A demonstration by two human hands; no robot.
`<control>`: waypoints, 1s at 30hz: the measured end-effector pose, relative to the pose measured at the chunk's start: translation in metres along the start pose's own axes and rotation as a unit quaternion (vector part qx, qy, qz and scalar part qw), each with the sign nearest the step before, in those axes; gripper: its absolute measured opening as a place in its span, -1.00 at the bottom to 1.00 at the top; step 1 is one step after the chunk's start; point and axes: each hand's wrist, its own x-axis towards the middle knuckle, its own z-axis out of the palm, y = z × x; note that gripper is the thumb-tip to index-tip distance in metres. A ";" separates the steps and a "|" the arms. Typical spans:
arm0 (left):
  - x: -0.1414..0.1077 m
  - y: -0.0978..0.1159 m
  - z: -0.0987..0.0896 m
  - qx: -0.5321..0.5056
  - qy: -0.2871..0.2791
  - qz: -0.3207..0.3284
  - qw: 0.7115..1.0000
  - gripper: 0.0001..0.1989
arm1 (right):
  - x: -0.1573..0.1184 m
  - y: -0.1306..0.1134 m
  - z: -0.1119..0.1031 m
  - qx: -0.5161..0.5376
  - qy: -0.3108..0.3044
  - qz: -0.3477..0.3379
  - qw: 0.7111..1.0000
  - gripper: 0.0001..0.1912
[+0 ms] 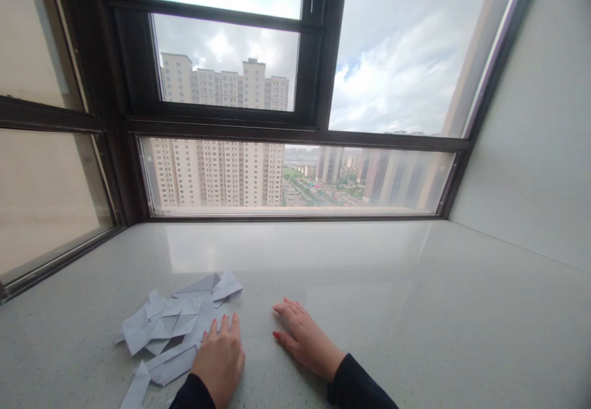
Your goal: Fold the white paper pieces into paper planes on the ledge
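Several folded white paper pieces [159, 323] lie in a loose, overlapping pile on the pale speckled sill, left of centre. My left hand [219, 353] rests palm down at the pile's right edge, its fingers apart and touching or just over the paper. To the right of it, my right hand [307, 340] lies low on the sill surface with the thumb spread from the fingers and nothing held. Dark sleeves cover both wrists.
The wide sill [415, 310] runs up to a dark window frame [295, 218] at the back. A white wall [535, 150] bounds it on the right, and a side window [46, 193] on the left. Tall buildings show outside.
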 end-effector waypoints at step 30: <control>0.003 -0.001 -0.021 -0.394 0.261 0.156 0.867 -0.81 | 0.006 -0.013 0.009 0.305 0.091 0.073 0.945 -0.41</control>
